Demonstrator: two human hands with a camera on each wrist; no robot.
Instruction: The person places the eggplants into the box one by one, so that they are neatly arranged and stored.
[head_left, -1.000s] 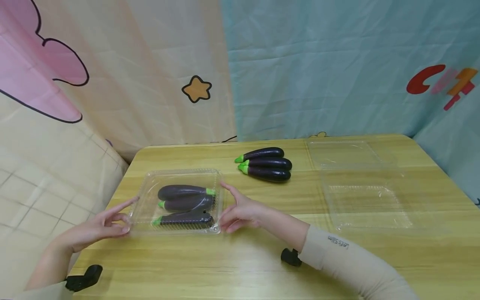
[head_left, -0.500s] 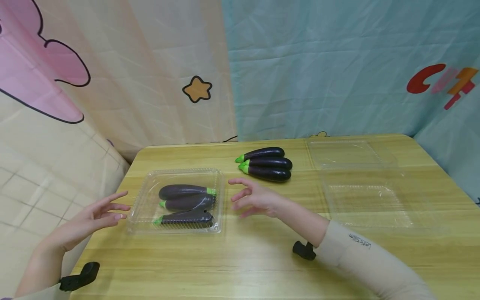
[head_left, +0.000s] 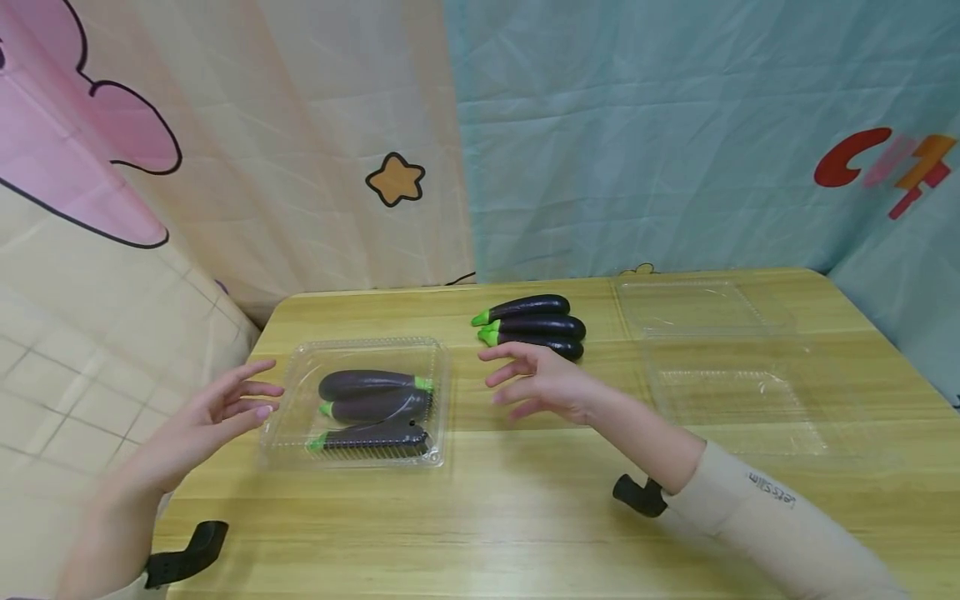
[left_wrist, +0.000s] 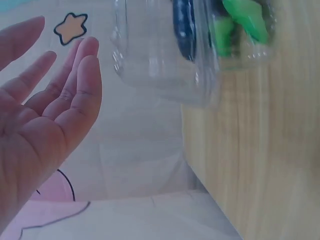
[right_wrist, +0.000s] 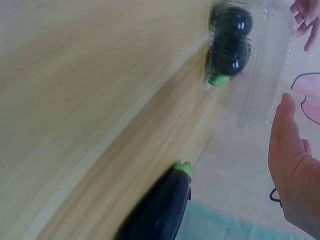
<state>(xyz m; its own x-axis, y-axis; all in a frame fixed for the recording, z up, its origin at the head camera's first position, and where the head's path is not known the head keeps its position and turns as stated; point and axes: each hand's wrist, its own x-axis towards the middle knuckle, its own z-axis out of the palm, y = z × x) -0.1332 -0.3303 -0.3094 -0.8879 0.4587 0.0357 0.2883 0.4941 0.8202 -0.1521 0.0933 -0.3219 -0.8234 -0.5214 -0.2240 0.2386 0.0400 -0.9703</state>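
On the left of the table, in the head view, a clear plastic clamshell box sits with its lid over three eggplants. My left hand hovers by the box's left side, fingers loosely extended and holding nothing; the left wrist view shows this hand apart from the box. Right of the box, my right hand is raised with relaxed fingers, also holding nothing. Just behind it lie three loose dark eggplants with green stems; the hand partly covers the nearest one.
A second clear clamshell lies unfolded on the right of the wooden table, its lid half toward the back. Printed curtains hang behind the table. Black wrist mounts sit on both forearms.
Both hands have let go of the filled box. My right hand has moved right and up toward the loose eggplants; the left has lifted slightly away. The box stays put.
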